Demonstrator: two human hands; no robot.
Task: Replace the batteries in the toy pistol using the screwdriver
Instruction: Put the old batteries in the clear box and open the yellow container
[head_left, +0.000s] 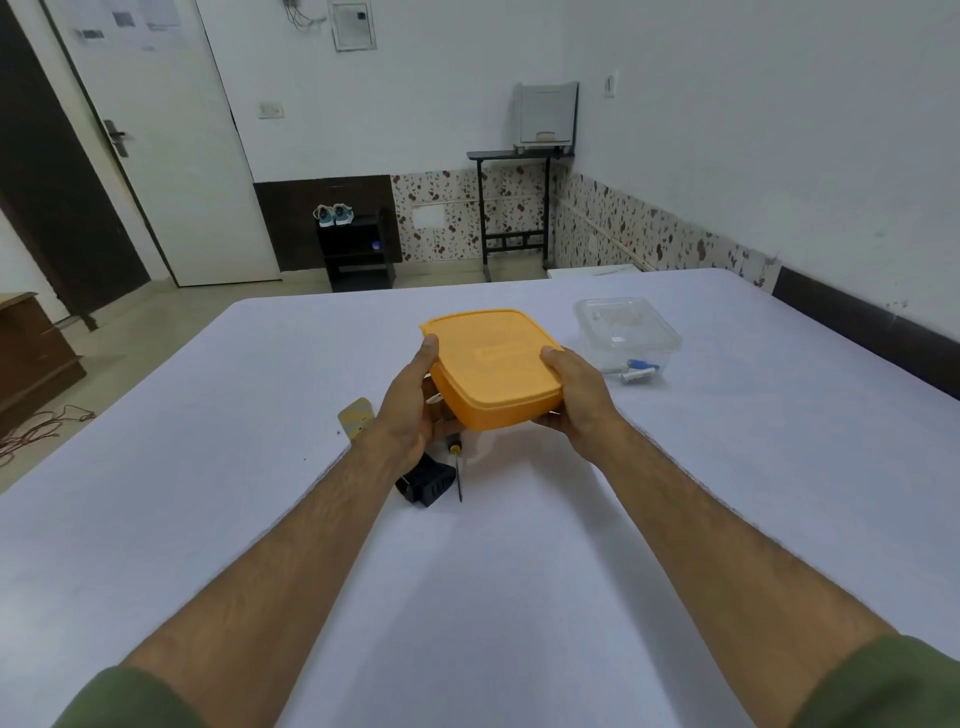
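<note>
White-sheeted bed (571, 519) is carrying everything: both hands, left (410, 410) and right (576, 400), are gripping an orange box (493, 364), hiding part of the black toy pistol (428, 483) beside the screwdriver (457, 467); batteries (636, 370) are lying farther right.

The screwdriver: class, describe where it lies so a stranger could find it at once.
Start at the orange box held over the white table. Just below its near edge lies the screwdriver, beside a black object. Its thin dark shaft and yellow-and-black handle set it apart.
</note>
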